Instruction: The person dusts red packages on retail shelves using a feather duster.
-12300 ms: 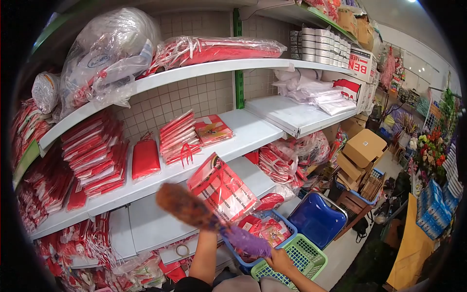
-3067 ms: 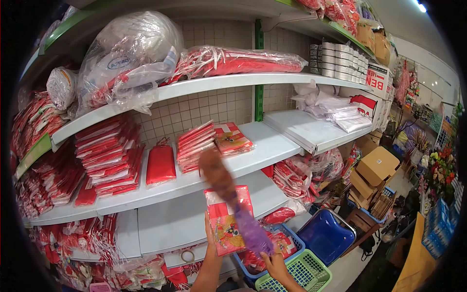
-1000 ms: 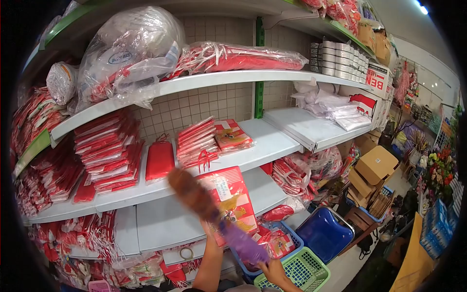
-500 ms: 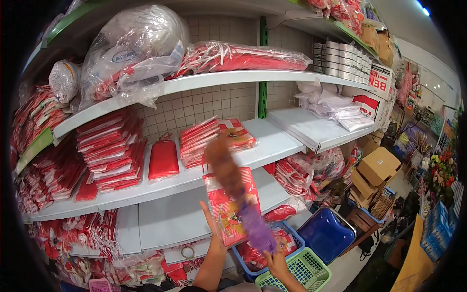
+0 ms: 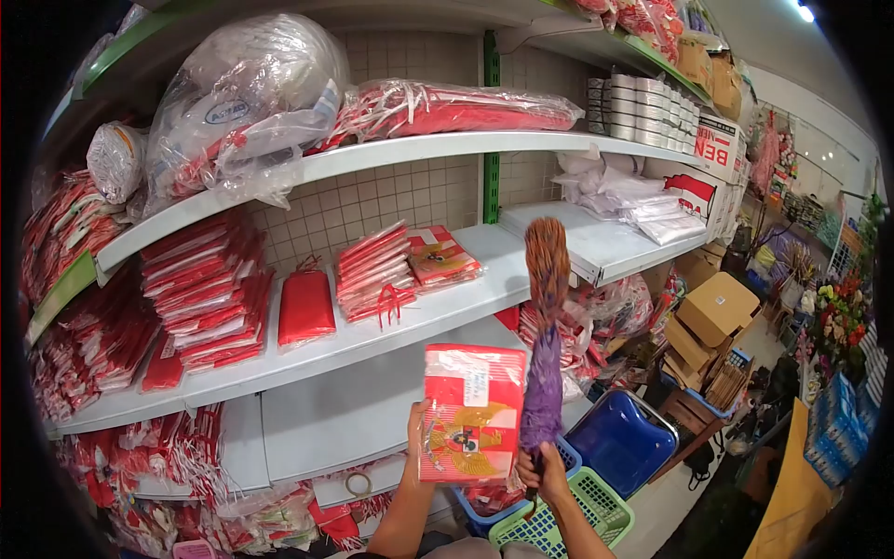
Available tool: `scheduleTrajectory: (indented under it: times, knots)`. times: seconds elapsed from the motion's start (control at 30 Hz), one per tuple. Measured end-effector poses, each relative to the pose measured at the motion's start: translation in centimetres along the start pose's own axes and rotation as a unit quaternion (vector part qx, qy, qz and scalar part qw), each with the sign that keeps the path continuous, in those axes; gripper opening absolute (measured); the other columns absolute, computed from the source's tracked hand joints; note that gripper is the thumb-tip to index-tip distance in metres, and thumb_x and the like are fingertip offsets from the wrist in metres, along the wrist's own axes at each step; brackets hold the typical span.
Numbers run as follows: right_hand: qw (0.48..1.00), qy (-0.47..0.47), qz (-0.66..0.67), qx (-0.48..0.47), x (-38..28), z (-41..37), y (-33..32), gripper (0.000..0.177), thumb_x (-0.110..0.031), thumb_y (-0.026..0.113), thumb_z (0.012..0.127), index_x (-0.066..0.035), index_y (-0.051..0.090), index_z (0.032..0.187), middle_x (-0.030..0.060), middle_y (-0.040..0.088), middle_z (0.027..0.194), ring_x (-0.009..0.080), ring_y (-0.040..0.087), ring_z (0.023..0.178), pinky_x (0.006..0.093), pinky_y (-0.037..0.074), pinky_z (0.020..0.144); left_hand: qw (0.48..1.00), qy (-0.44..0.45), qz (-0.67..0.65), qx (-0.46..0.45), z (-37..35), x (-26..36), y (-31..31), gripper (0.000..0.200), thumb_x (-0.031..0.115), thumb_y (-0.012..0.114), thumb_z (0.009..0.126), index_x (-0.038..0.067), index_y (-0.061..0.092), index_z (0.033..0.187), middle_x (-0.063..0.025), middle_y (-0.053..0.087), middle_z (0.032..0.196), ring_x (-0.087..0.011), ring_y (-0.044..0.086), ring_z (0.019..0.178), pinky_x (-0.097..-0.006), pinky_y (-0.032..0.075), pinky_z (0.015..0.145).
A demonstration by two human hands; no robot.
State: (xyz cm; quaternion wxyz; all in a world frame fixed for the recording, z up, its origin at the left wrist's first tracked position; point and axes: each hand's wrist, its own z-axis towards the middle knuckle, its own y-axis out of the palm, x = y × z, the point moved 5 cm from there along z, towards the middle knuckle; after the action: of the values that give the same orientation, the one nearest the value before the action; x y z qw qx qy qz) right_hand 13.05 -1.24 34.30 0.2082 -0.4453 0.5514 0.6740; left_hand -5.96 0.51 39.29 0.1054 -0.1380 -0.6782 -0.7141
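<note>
My left hand (image 5: 417, 429) holds a red plastic-wrapped packet (image 5: 472, 410) by its left edge; the packet faces me, with a golden eagle emblem and a white label on it. In my right hand (image 5: 548, 470) is the dark handle of a feather duster (image 5: 543, 373), upright just right of the packet, purple below and brown at the top. Behind them on the middle shelf (image 5: 438, 307) lie a stack of red packets (image 5: 368, 272), a flatter emblem packet (image 5: 442, 256) and a red pouch (image 5: 306, 306).
Tall red packet stacks (image 5: 205, 289) stand at the left. Large plastic bags (image 5: 247, 102) rest on the upper shelf. Low at the right are a green basket (image 5: 596, 503), a blue basket (image 5: 484, 522), a blue chair (image 5: 622, 440) and cardboard boxes (image 5: 717, 309).
The duster has swung right, away from the packet and shelf, and now stands upright. The packet has moved slightly right and turned more squarely toward me.
</note>
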Motion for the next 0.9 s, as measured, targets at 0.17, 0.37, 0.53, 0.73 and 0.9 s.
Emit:
scheduleTrajectory:
  times: [0.17,0.37,0.53,0.73,0.9]
  knots:
    - [0.966,-0.120,-0.215,0.072,-0.4,2.6,0.0,0.040,-0.035,0.060,0.086,0.001,0.052,0.103,0.0057,0.059,0.081,0.0122,0.056,0.063,0.0243,0.047,0.055,0.981,-0.103,0.161,0.043,-0.4,-1.6,0.1,0.045,0.035,0.053,0.083,0.002,0.053,0.113,-0.0134,0.061,0.109,-0.0233,0.060,0.093,-0.0368,0.047,0.085]
    - [0.964,-0.097,-0.180,0.170,-2.7,2.6,0.0,0.030,-0.025,0.061,0.086,0.002,0.056,0.094,0.0082,0.059,0.091,0.0124,0.057,0.073,0.0261,0.047,0.062,0.800,0.139,0.583,-0.014,0.5,1.5,1.3,0.047,0.025,0.051,0.091,0.004,0.039,0.131,-0.0108,0.053,0.122,-0.0200,0.054,0.105,-0.0328,0.042,0.091]
    - [0.896,-0.132,-0.419,0.072,-4.2,1.4,3.9,0.030,-0.028,0.060,0.085,0.001,0.058,0.093,0.0088,0.058,0.078,0.0158,0.052,0.065,0.0303,0.042,0.060,0.864,0.053,0.501,-0.010,0.6,-4.3,-0.2,0.061,0.051,0.025,0.094,0.010,0.029,0.139,-0.0123,0.038,0.136,-0.0215,0.042,0.120,-0.0376,0.033,0.101]
    - [0.796,-0.151,-0.586,0.029,-1.4,-2.2,6.6,0.040,-0.036,0.052,0.088,0.003,0.057,0.092,0.0192,0.060,0.063,0.0376,0.060,0.063,0.0434,0.045,0.059,0.995,0.036,0.028,-0.084,2.1,-6.0,-4.8,0.053,0.051,0.028,0.092,0.011,0.046,0.121,-0.0080,0.054,0.116,-0.0231,0.052,0.105,-0.0385,0.043,0.092]
    - [0.754,-0.070,-0.643,0.111,2.1,-3.3,-0.2,0.030,-0.025,0.050,0.089,0.004,0.053,0.098,0.0248,0.058,0.068,0.0433,0.056,0.065,0.0476,0.044,0.064,0.995,0.081,0.016,-0.063,1.6,-1.7,-1.0,0.057,0.051,0.031,0.090,0.008,0.044,0.126,-0.0097,0.052,0.121,-0.0266,0.052,0.107,-0.0421,0.044,0.090]
